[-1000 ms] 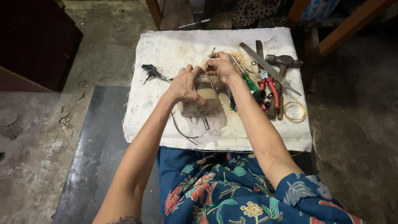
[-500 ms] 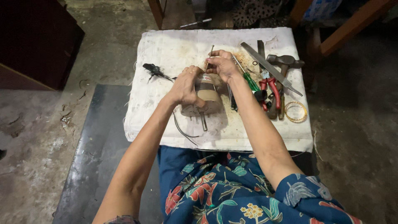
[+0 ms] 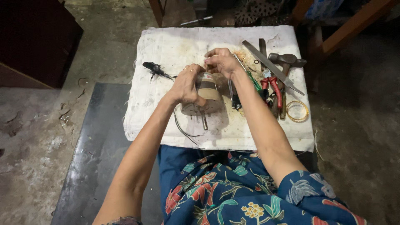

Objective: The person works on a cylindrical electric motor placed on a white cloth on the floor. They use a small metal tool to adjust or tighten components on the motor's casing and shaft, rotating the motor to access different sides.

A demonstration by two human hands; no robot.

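Left hand (image 3: 186, 85) is wrapped closed around the side of a small electric motor (image 3: 205, 96), while the right hand (image 3: 223, 61) pinches shut on something fine at its top end, too small to identify. The motor is a squat tan-and-grey metal cylinder with a steel shaft pointing toward the person and a thin dark wire trailing below, held just above the worktop (image 3: 175, 46) centre. The worktop's stained white cloth carries, to the right, a flat steel file (image 3: 273, 66), red-handled pliers (image 3: 273, 85), a hammer (image 3: 286, 60) and a brass-coloured ring (image 3: 297, 111).

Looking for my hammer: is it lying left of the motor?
No, the hammer lies right of the motor, among the tools beside the red-handled pliers.
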